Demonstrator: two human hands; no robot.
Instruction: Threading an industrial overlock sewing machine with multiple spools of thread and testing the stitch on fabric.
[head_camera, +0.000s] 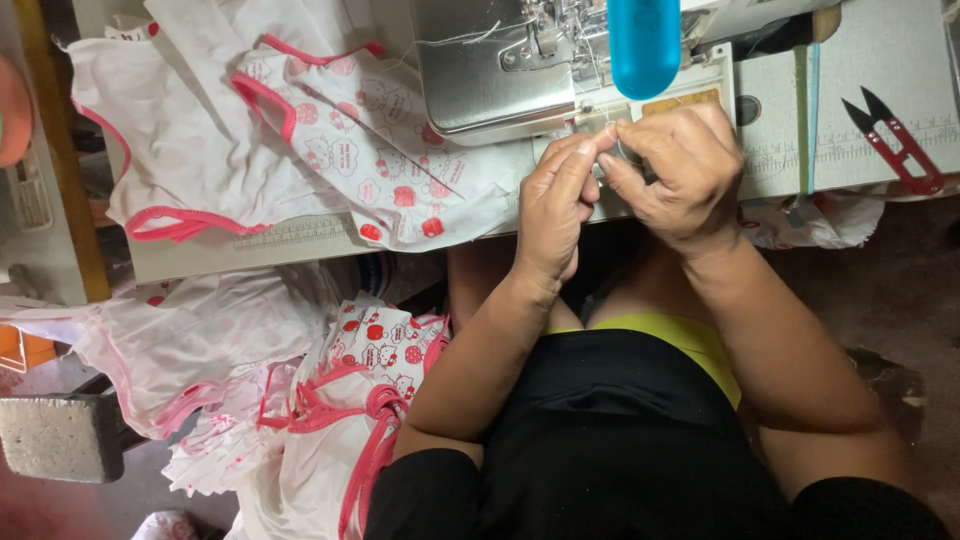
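Both hands meet at the desk (850, 150) edge, just below the sewing machine (500, 70). Left hand (555, 205) and right hand (680, 175): fingertips pressed together, pinching something too small to tell, possibly thread. Printed white garment with pink trim (380, 150) lies left of the grip; red snips (900, 150) well right.

small tan rectangular label (680, 101) on the sewing machine's (500, 70) white base, just above the hands. printed ruler strip (860, 150) along the table's right part. no packages, screens.
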